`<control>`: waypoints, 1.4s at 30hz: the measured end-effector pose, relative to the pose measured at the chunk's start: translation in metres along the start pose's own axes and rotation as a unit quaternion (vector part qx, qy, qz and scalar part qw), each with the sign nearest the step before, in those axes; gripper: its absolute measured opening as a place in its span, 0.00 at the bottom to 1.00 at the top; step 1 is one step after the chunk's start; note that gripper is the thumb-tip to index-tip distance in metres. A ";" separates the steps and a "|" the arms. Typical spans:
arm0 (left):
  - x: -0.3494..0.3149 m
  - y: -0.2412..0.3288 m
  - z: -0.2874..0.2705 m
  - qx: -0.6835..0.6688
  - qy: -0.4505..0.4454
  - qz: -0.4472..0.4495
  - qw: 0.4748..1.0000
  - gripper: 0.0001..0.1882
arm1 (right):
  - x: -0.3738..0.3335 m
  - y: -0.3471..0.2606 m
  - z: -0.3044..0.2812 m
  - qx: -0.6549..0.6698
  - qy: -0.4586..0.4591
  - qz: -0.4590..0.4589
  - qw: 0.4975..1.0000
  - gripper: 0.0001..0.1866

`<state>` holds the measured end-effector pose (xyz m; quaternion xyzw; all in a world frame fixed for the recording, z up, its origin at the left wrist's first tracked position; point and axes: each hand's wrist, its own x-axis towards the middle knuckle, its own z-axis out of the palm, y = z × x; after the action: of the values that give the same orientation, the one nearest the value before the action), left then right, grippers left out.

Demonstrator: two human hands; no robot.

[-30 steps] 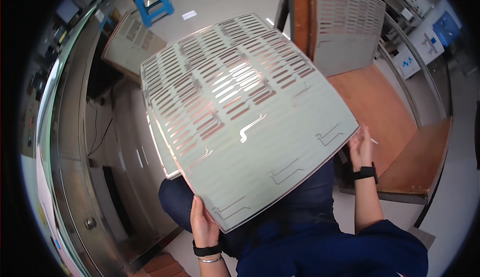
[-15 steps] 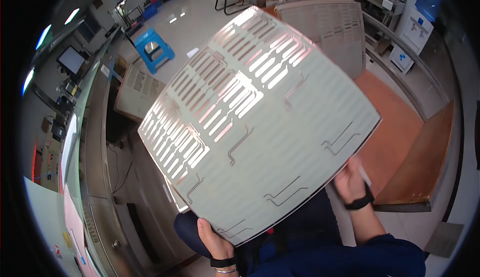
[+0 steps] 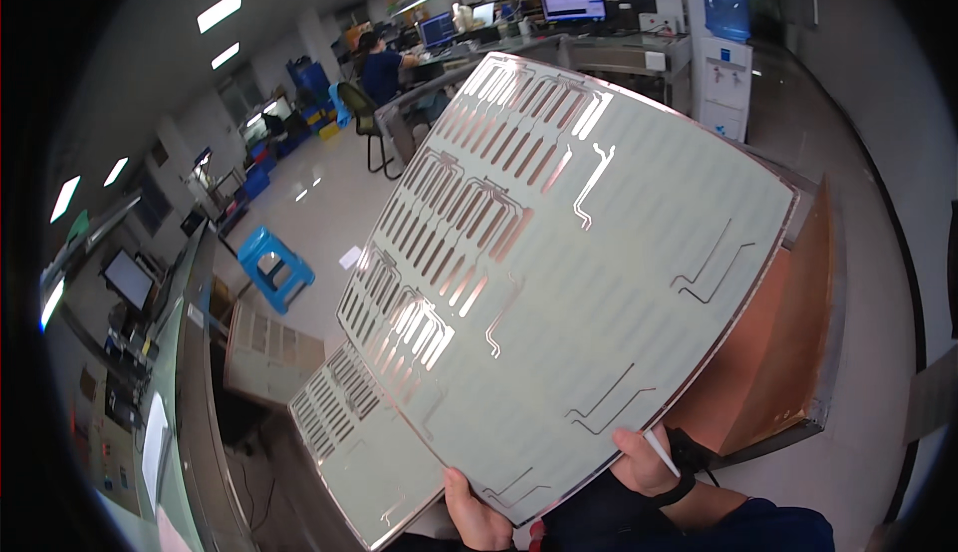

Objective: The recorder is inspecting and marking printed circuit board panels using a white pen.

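I hold up a large pale green sheet point(image 3: 599, 282) printed with shiny copper strips and lines, tilted in front of me and filling the middle of the view. My left hand point(image 3: 477, 514) grips its lower edge, thumb on the front face. My right hand point(image 3: 647, 460) grips the lower right edge and also has a thin white pen between its fingers; a black band sits on that wrist. A second similar patterned sheet point(image 3: 364, 442) lies lower left, partly behind the held one.
A copper-coloured board point(image 3: 788, 352) lies on a table at right. A long metal bench point(image 3: 200, 422) with a monitor point(image 3: 128, 278) runs along the left. A blue stool point(image 3: 274, 265), a water dispenser point(image 3: 720, 53) and a seated person at a far desk point(image 3: 382, 65) are behind.
The sheet has tipped up further and swung right, and my view has risen from the floor to the room. Both hands kept their grip on its lower edge.
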<state>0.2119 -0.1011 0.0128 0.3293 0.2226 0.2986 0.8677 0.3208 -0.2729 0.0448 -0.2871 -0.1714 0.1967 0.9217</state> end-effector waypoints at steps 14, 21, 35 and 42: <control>-0.007 0.041 0.016 0.158 0.124 -0.034 0.979 0.25 | 0.037 -0.075 -0.041 -0.079 0.109 -0.244 0.960 0.27; -0.033 0.102 -0.110 0.169 0.186 -0.008 0.968 0.21 | 0.042 -0.054 -0.060 -0.208 0.187 -0.080 0.957 0.22; -0.085 0.136 -0.224 0.400 0.356 0.020 0.844 0.21 | 0.024 0.003 -0.066 -0.610 0.061 0.034 0.789 0.21; -0.075 0.137 -0.235 0.665 0.355 0.016 0.657 0.29 | 0.044 0.023 -0.051 -0.638 -0.248 -0.120 0.719 0.12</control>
<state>-0.0301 0.0354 -0.0377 0.6905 0.6478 0.1788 0.2676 0.3751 -0.2589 0.0002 -0.7252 -0.5114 -0.0076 0.4609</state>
